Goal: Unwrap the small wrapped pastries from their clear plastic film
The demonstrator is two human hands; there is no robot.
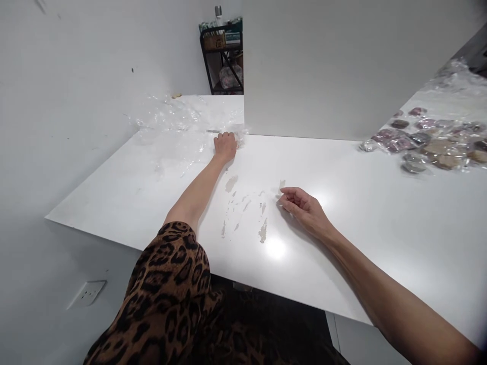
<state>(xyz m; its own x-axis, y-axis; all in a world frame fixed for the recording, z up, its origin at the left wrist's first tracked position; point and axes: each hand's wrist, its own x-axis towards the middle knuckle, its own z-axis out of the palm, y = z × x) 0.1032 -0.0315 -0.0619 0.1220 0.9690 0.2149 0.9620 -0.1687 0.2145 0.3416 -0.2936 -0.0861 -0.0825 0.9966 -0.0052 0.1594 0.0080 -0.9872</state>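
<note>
In the head view, the clear plastic film (173, 119) lies in a loose, crumpled heap over the table's (388, 223) far left corner and along its far edge, where the left hand (225, 146) is curled at the heap's right end, though whether its grip grasps any plastic I cannot tell. The right hand (302, 205), near the table's middle, has its fingers loosely bent, and blur hides whether they pinch anything. The film should handle as light, limp, slippery and easily torn, best pinched by a loose edge.
</note>
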